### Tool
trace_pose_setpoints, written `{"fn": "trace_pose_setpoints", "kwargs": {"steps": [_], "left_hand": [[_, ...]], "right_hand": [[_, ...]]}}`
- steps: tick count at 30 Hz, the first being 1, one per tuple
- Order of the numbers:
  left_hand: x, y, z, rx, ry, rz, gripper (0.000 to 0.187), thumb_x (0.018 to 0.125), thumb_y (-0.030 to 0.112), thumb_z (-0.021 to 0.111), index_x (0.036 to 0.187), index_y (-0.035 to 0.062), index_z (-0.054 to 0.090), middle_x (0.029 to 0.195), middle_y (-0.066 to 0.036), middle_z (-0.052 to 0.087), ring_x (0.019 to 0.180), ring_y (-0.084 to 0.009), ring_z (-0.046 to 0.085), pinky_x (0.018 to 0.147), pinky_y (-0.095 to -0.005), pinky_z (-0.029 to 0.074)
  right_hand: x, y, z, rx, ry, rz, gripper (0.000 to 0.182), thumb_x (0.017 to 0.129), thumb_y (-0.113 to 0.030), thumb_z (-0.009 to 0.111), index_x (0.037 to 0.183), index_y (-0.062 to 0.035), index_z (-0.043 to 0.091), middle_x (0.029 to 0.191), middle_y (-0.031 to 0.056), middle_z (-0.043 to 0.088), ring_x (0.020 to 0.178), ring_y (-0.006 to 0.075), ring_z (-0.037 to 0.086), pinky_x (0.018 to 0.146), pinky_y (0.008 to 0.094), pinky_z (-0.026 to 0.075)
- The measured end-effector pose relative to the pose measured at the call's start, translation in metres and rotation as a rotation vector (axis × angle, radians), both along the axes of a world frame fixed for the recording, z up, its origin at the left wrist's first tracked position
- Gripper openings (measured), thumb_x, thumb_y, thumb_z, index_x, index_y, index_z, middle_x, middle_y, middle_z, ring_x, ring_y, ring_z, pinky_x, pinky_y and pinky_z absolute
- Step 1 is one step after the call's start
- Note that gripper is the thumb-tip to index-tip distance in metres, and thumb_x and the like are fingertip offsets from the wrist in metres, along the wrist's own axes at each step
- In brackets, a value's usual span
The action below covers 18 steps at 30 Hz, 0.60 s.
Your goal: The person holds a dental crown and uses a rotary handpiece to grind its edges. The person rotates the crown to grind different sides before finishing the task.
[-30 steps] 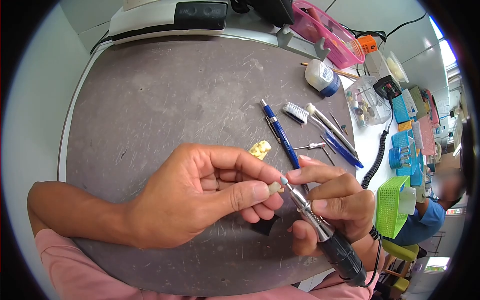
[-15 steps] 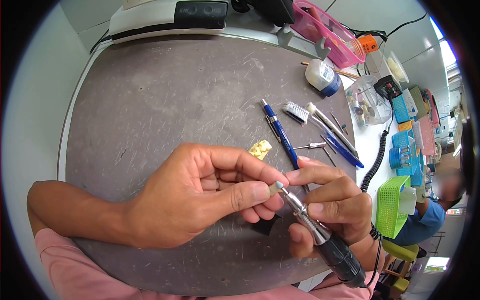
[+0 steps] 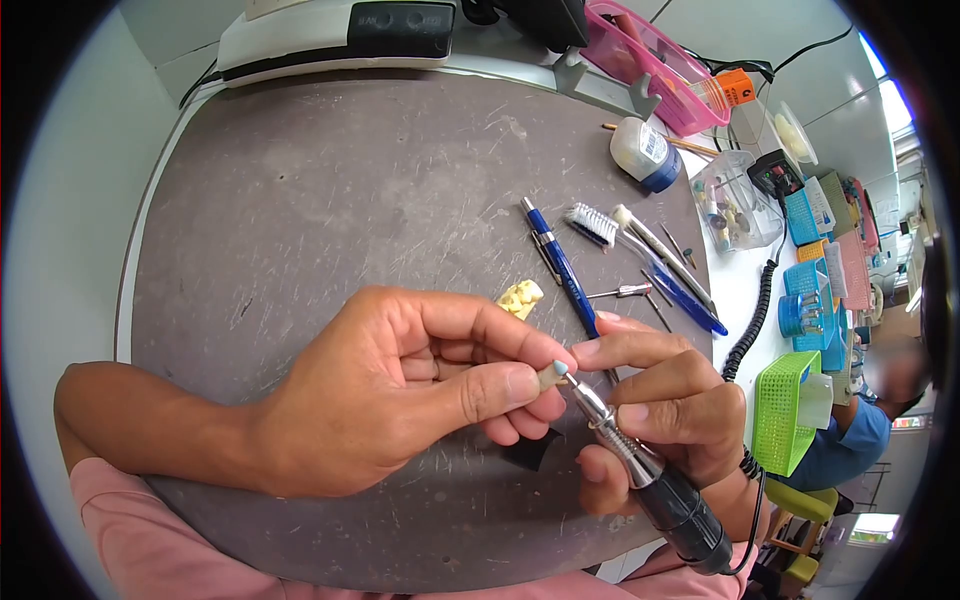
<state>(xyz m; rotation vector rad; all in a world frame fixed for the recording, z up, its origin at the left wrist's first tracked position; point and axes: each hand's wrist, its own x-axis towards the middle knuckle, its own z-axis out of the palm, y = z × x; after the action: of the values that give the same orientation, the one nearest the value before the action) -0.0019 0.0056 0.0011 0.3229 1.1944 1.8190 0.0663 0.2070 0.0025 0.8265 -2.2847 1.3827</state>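
Between thumb and index finger, my left hand (image 3: pixel 400 390) pinches a small pale dental die with a light-blue tip (image 3: pixel 552 374). My right hand (image 3: pixel 675 400) grips a rotary handpiece (image 3: pixel 640 465) with a silver nose and black body, slanting up to the left. The bit end of the handpiece is at the blue tip; whether it touches cannot be made out. My right index fingertip rests close against my left fingers. Just beyond the hands lies a yellowish tooth model piece (image 3: pixel 520 298). A small black patch (image 3: pixel 530 450) shows on the mat below the left fingers.
Right of the model piece lie a blue mechanical pencil (image 3: pixel 558 262), a white-bristled brush (image 3: pixel 592 224) and several thin tools. Behind them stand a jar (image 3: pixel 645 155) and a clear box (image 3: pixel 735 205). A coiled cord (image 3: pixel 750 320) passes a green basket (image 3: pixel 785 410). Another person (image 3: pixel 860 430) sits far right.
The handpiece's bit end has shifted very slightly against the blue-tipped die. Both hands otherwise hold the same position, and nothing on the bench has moved.
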Motion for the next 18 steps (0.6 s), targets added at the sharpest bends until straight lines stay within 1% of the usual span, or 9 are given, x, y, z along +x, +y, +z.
{"fn": "trace_pose_setpoints", "kwargs": {"steps": [7,18], "left_hand": [[0.0004,-0.0007,0.0004,-0.003,-0.010,0.004,0.019,0.090,0.005,0.054,0.106,-0.0058,0.056,0.090,-0.015,0.064,0.082,-0.0173,0.064,0.073,-0.0251,0.053],[0.0005,-0.0004,-0.0009,0.010,0.006,-0.002,0.019,0.090,0.005,0.054,0.106,-0.0058,0.056,0.090,-0.015,0.064,0.083,-0.0158,0.064,0.073,-0.0243,0.053]], "right_hand": [[-0.0009,0.0006,-0.0024,-0.030,0.007,-0.004,0.038,0.065,0.000,0.077,0.090,-0.0031,0.050,0.080,0.0108,0.057,0.092,0.0347,0.064,0.086,0.0507,0.050],[-0.0005,0.0004,0.0002,0.004,-0.003,0.013,0.037,0.065,-0.001,0.077,0.090,-0.0031,0.050,0.079,0.0108,0.057,0.091,0.0341,0.064,0.085,0.0497,0.051]]}}
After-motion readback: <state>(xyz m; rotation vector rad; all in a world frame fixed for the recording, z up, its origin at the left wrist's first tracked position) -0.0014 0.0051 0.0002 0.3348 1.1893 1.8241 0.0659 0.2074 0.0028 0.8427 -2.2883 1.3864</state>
